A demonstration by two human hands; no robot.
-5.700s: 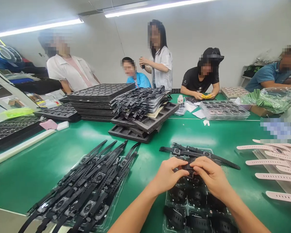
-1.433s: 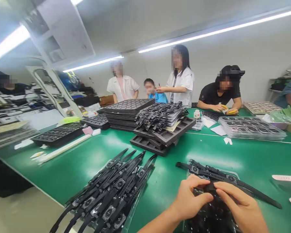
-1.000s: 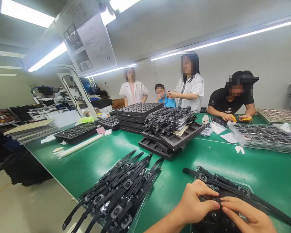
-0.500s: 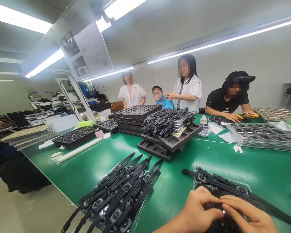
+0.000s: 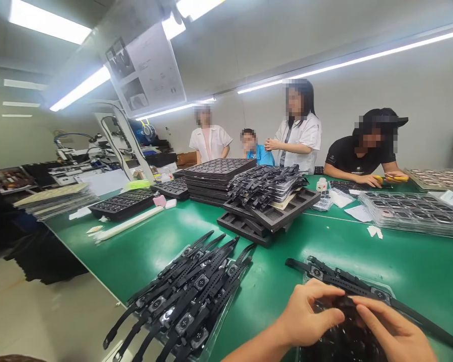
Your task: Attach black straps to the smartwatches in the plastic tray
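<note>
At the lower right, my left hand (image 5: 311,314) and my right hand (image 5: 394,324) meet fingertip to fingertip. Both pinch a small black piece (image 5: 346,302), whose kind I cannot make out. Beneath the fingers is a glossy black mass (image 5: 343,334) with bright reflections, partly covered by my hands. Just behind them, black-strapped smartwatches (image 5: 379,295) lie on a clear plastic tray (image 5: 390,287). To the left of my hands, a second clear tray (image 5: 215,334) bears several smartwatches (image 5: 201,282) with long black straps, sensor backs upward.
Black foam trays (image 5: 207,188) are stacked mid-table, with a heap of strapped watches (image 5: 264,186) beside them. Clear trays of watch faces (image 5: 415,211) stand at the right. A co-worker in black (image 5: 357,156) leans over the far side; other people are behind. The green table's edge (image 5: 98,284) is at left.
The camera view has shifted slightly. My fingertips have parted a little, my left thumb has drawn down, and more of the glossy black mass shows between my hands.
</note>
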